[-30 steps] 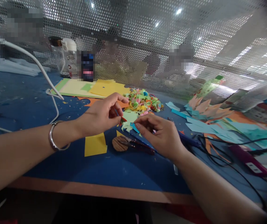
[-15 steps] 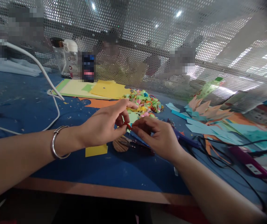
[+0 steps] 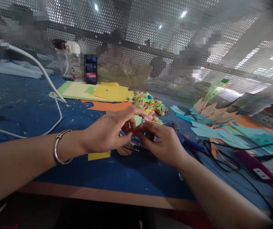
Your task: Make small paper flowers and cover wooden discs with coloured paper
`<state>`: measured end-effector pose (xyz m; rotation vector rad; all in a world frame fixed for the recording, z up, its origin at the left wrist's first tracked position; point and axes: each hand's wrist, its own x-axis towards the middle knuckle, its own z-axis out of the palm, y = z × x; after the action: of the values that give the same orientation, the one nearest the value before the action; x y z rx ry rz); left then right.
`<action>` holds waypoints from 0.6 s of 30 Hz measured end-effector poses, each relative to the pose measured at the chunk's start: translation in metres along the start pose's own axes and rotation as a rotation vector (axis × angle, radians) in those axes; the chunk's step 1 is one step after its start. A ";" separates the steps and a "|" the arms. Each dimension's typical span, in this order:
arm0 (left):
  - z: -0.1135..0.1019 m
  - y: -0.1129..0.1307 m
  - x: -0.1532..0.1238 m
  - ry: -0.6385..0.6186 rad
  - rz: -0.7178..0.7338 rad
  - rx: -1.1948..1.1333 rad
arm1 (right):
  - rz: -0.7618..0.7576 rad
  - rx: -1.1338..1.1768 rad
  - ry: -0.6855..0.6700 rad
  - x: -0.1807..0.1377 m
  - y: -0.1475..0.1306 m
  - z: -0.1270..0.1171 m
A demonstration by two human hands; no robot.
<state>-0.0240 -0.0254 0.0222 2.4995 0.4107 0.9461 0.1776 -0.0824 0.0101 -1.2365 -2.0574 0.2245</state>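
My left hand (image 3: 112, 128), with a silver bangle at the wrist, meets my right hand (image 3: 161, 138) above the middle of the table. Both are pinched on a small red piece of paper (image 3: 134, 129), mostly hidden by the fingertips. Below the fingers lie a brown ribbed object (image 3: 124, 150) and a pair of scissors (image 3: 134, 146), partly covered by my right hand. A yellow paper piece (image 3: 99, 155) sticks out from under my left hand. Just behind the hands is a heap of small multicoloured paper pieces (image 3: 150, 103).
Yellow sheets (image 3: 113, 92) and orange paper (image 3: 107, 106) lie behind my left hand. To the right are a blue tool (image 3: 191, 142) with a black cable, a purple power strip (image 3: 255, 165) and light-blue paper strips (image 3: 217, 132). Bottles (image 3: 74, 60) and a phone (image 3: 90, 69) stand by the perforated screen.
The fingertips of both hands have come closer together, and the red paper piece now shows less between them. My left hand has shifted slightly right.
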 end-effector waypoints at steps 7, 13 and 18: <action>0.001 -0.002 0.000 -0.025 0.029 -0.046 | -0.089 -0.107 0.044 -0.002 0.001 0.000; 0.002 -0.003 0.000 -0.030 0.012 -0.105 | -0.096 -0.113 0.037 -0.001 -0.001 -0.001; 0.000 -0.007 0.001 -0.018 -0.031 -0.243 | -0.013 -0.017 0.033 -0.001 0.001 -0.001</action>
<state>-0.0240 -0.0192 0.0198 2.2738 0.3084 0.9034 0.1793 -0.0830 0.0103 -1.2286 -2.0421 0.1798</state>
